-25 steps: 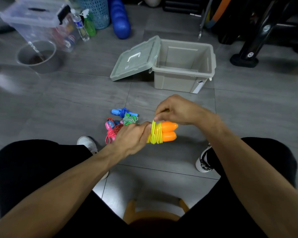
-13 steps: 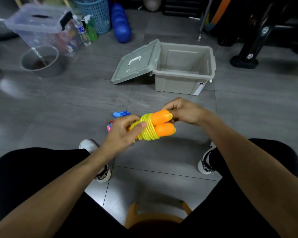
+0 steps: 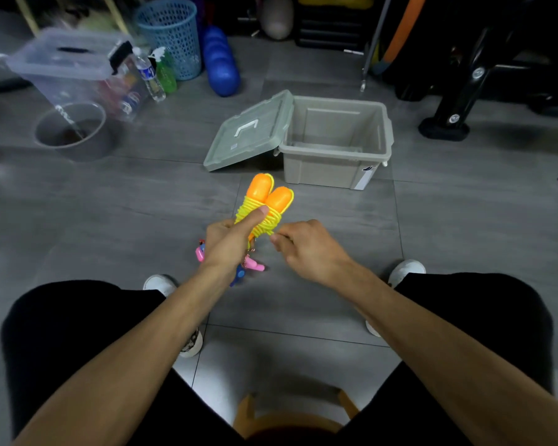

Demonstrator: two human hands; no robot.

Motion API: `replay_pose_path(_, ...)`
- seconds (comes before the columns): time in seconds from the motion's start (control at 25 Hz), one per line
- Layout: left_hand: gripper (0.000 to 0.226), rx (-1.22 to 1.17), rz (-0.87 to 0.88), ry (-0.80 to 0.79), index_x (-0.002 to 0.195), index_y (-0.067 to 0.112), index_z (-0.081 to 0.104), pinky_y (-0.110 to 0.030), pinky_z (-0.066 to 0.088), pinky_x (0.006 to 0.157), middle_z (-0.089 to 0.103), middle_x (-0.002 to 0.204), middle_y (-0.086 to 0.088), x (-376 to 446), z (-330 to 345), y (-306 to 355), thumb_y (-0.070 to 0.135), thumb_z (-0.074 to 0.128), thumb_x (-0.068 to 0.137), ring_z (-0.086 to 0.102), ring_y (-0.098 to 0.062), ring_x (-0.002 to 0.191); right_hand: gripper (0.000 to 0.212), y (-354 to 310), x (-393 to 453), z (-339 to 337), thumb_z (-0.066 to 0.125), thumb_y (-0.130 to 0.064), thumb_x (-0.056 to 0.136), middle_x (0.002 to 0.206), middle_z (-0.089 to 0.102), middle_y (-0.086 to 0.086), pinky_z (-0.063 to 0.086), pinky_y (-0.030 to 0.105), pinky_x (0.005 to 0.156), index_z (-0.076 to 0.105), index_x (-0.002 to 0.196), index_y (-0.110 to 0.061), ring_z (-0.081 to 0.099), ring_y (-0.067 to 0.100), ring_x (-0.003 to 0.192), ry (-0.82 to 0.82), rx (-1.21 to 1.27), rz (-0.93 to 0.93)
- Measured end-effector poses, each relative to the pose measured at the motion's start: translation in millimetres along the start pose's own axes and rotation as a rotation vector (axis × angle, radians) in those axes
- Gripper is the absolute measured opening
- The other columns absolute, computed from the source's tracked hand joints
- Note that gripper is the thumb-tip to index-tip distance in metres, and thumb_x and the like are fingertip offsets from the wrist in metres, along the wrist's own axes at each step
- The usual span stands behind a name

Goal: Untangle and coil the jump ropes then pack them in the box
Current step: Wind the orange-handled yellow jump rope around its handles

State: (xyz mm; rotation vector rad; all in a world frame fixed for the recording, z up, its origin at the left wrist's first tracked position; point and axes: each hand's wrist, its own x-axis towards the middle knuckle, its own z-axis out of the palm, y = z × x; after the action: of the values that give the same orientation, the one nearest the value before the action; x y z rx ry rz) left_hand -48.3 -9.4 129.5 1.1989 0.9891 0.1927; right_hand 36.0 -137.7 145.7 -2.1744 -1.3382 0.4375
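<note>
Seated person, legs in black, grey tiled floor below. L hand grips the coiled yellow jump rope w/ two orange plastic handles: fingers curled round the lower end, thumb pressed along the yellow coils, handles pointing up and away toward the box. R hand is just beside the bundle's right side, fingertips pinched at the lowest yellow coils; looks like a narrow grip on a strand, but the strand itself is too small to make out.

Bundle is held in the air, above the floor, in front of the open beige plastic storage box, not inside it. Box interior shows nothing in it. Its grey-green hinged lid w/ white handle leans open off the left side, far edge on the floor.

Under the L hand, on the floor: a small heap of other jump ropes, pink and blue handles showing, mostly hidden by the wrist.

Far left: clear plastic bin w/ lid, blurred; round grey bucket; clear water bottle; green spray bottle; blue mesh waste basket; blue peanut-shaped ball. Black equipment frame at far right. White shoes on the floor, wooden stool edge between the knees.
</note>
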Motion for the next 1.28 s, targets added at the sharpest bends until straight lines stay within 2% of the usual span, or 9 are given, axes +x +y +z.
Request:
replay_pose_path(0.08,0.058,0.057,0.038,0.019,0.087,0.008,0.070,-0.050,0.059,0.057,0.070,0.092,-0.020,-1.5,3.5,-0.8,0.060,0.082,0.061,0.071,-0.033,0.062,0.026,-1.3,-1.9,0.4,0.050,-0.019,0.094,0.081,0.065,0.019,0.045,0.041,0.069,0.060,0.075,-0.004,0.056,0.040,0.077,-0.003,-0.087,-0.007)
replay_pose_path(0.28,0.054,0.168,0.116,-0.013,0.100,0.022,0.060,-0.058,0.057,0.058,0.071,0.090,-0.008,-17.3,12.4,4.3,0.065,0.070,0.068,0.070,-0.041,0.078,0.017,-0.3,1.4,-3.0,0.058,-0.023,0.085,0.070,0.066,0.007,0.048,0.033,0.063,0.068,0.077,-0.013,0.056,0.026,0.066,0.286,-0.023,0.159)
replay_pose_path(0.48,0.034,0.142,0.164,-0.057,0.089,0.030,0.061,-0.068,0.052,0.063,0.060,0.062,-0.005,-22.3,13.5,8.1,0.062,0.059,0.080,0.060,-0.039,0.064,0.000,-10.0,-4.2,-2.6,0.071,-0.016,0.082,0.061,0.064,-0.004,0.053,0.030,0.057,0.071,0.081,-0.016,0.062,0.011,0.054,0.453,0.592,0.273)
replay_pose_path(0.6,0.033,0.127,0.174,-0.038,0.092,0.032,0.061,-0.068,0.052,0.064,0.067,0.080,-0.011,-24.9,13.3,10.0,0.063,0.056,0.081,0.065,-0.045,0.072,0.005,-11.6,-5.2,-1.3,0.070,-0.014,0.084,0.067,0.066,-0.005,0.054,0.027,0.057,0.069,0.089,-0.013,0.064,0.007,0.057,0.442,0.749,0.255)
replay_pose_path(0.72,0.030,0.132,0.217,0.032,0.095,0.028,0.061,-0.045,0.058,0.051,0.066,0.097,-0.016,-26.6,10.2,14.4,0.057,0.058,0.085,0.068,-0.037,0.080,0.009,-9.8,-5.1,-3.0,0.067,-0.014,0.087,0.067,0.065,-0.010,0.053,0.024,0.061,0.069,0.095,-0.011,0.064,0.006,0.060,0.371,0.640,0.206)
replay_pose_path(0.8,0.029,0.202,0.283,0.105,0.095,0.018,0.061,-0.021,0.049,0.040,0.067,0.092,-0.017,-23.0,5.6,13.0,0.046,0.061,0.089,0.066,-0.023,0.073,0.008,-8.5,-7.0,-4.0,0.065,-0.012,0.088,0.066,0.064,-0.008,0.052,0.024,0.062,0.072,0.090,-0.009,0.062,0.009,0.060,0.354,0.405,0.115)
replay_pose_path(0.92,0.033,0.296,0.374,0.152,0.091,0.008,0.063,-0.011,0.039,0.036,0.066,0.082,-0.017,-20.1,-0.2,11.6,0.041,0.063,0.089,0.061,-0.005,0.052,0.011,-8.8,-9.3,-6.0,0.063,-0.014,0.088,0.063,0.065,-0.004,0.050,0.032,0.065,0.073,0.085,-0.009,0.061,0.014,0.062,0.337,0.277,0.099)
replay_pose_path(1.12,0.021,0.377,0.492,0.100,0.094,0.025,0.060,-0.030,0.050,0.041,0.067,0.074,-0.008,-23.4,11.1,-2.3,0.045,0.060,0.090,0.067,-0.026,0.059,0.011,-7.1,0.7,-7.2,0.067,-0.020,0.084,0.058,0.063,0.006,0.051,0.038,0.056,0.073,0.076,-0.016,0.057,0.026,0.054,0.466,0.452,0.282)
replay_pose_path(1.28,0.021,0.341,0.461,0.037,0.092,0.031,0.057,-0.050,0.056,0.061,0.069,0.079,-0.004,-20.3,15.0,-11.5,0.052,0.056,0.090,0.069,-0.032,0.062,0.009,-4.4,4.2,5.7,0.072,-0.016,0.082,0.070,0.060,0.005,0.046,0.025,0.060,0.074,0.090,-0.012,0.052,0.012,0.062,0.620,0.375,0.185)
